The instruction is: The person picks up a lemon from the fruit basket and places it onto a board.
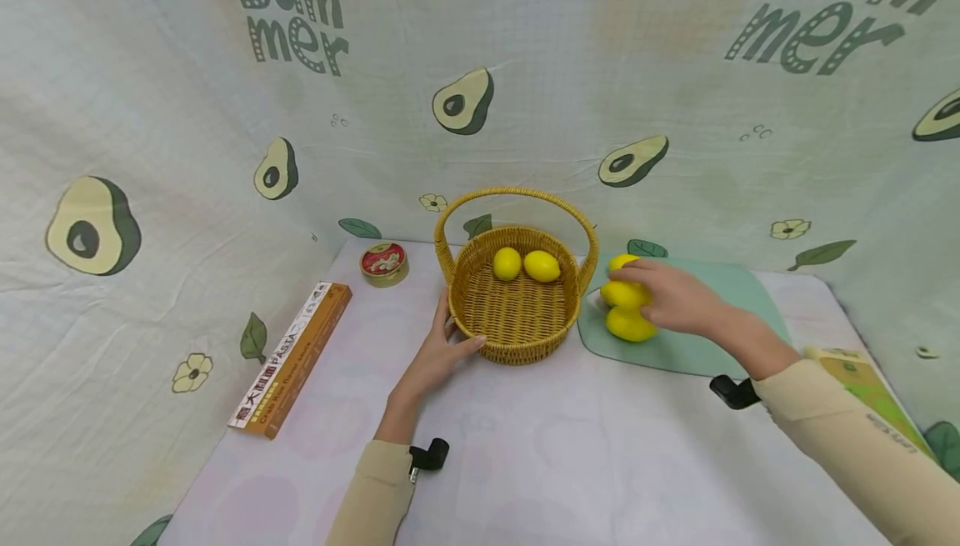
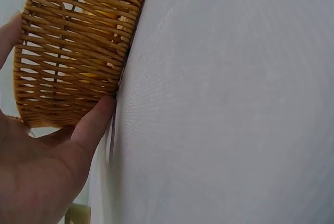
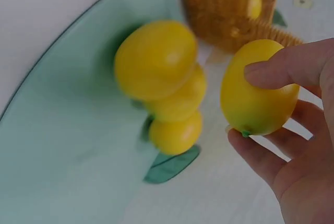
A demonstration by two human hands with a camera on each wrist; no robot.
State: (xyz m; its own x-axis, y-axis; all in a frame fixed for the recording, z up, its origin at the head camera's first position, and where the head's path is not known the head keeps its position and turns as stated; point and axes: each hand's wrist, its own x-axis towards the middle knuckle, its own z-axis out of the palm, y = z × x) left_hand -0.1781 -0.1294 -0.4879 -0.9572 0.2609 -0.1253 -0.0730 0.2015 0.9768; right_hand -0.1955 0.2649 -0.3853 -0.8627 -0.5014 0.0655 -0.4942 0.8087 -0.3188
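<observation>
Beige sleeves fill the bottom of the head view, each arm reaching out over the pale tablecloth. At the end of the right one, the right hand pinches a lemon between thumb and curled fingers, just beyond the wicker basket and over the near edge of the green cutting mat. Three more lemons lie bunched on the mat just ahead of those fingertips. The left hand rests with straight fingers against the basket's outer wall, thumb pressed to the weave, steadying it without closing round anything.

By my judgement the step in hand is gathering fruit: one lemon is gripped and clear of the pile, while two lemons already sit inside the basket. The next move would call for carrying the held one past the handle and over the rim, letting go low enough that it does not bounce out.

Only the right wrist view shows the grip and the pile apart; from the head camera the hand hides the held fruit among the others. Only the left wrist view shows the thumb's contact with the wicker. Beyond the left fingers lie a pasta box and a round tin.
</observation>
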